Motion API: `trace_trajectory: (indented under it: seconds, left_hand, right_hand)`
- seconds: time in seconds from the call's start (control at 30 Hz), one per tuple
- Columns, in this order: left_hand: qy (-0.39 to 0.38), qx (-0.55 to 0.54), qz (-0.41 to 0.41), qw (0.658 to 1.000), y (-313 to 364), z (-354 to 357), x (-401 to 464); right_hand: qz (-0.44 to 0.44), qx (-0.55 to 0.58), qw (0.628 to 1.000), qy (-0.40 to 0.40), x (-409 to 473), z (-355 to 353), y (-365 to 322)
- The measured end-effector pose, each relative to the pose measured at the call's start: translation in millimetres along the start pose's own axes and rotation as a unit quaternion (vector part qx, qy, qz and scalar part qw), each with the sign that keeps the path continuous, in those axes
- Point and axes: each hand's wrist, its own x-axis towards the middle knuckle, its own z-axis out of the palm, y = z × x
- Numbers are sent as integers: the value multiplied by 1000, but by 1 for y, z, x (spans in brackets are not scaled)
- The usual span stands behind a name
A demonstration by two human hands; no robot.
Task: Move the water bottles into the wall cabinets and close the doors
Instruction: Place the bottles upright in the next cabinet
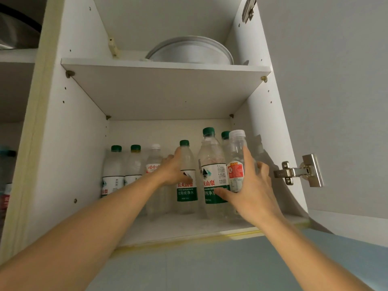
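Note:
Several clear water bottles stand on the lower shelf [180, 227] of an open white wall cabinet. My left hand [174, 166] grips a green-capped bottle [186, 185] in the middle of the row. My right hand [252, 185] holds a white-capped bottle with a red label [236, 162] at the right end, thumb on its front. Between them stands a taller green-capped bottle [212, 164]. Two green-capped bottles [114, 169] and a white-capped one [154, 158] stand to the left. Another green cap [225, 135] shows behind.
The cabinet door [336, 101] hangs open to the right on a metal hinge [298, 171]. A round white pan or lid [189, 51] lies on the upper shelf. A neighbouring open compartment at the far left holds more bottles [6, 196]. Light blue wall lies below.

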Motion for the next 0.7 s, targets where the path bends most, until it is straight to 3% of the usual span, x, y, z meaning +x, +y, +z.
trace_trajectory:
  seconds: [0.1, 0.27, 0.4, 0.7]
  left_hand:
    - [5, 6, 17, 1000, -8, -2, 2]
    - [-5, 117, 65, 991, -12, 7, 13]
    - [-19, 173, 59, 983, -8, 8, 27]
    - [31, 274, 87, 957, -15, 2, 34]
  right_hand:
    - [-4, -10, 1000, 2, 1, 1, 0]
    - [-3, -19, 1000, 6, 2, 2, 3]
    - [1, -18, 1000, 2, 2, 3, 4]
    - [-9, -19, 1000, -2, 0, 2, 6]
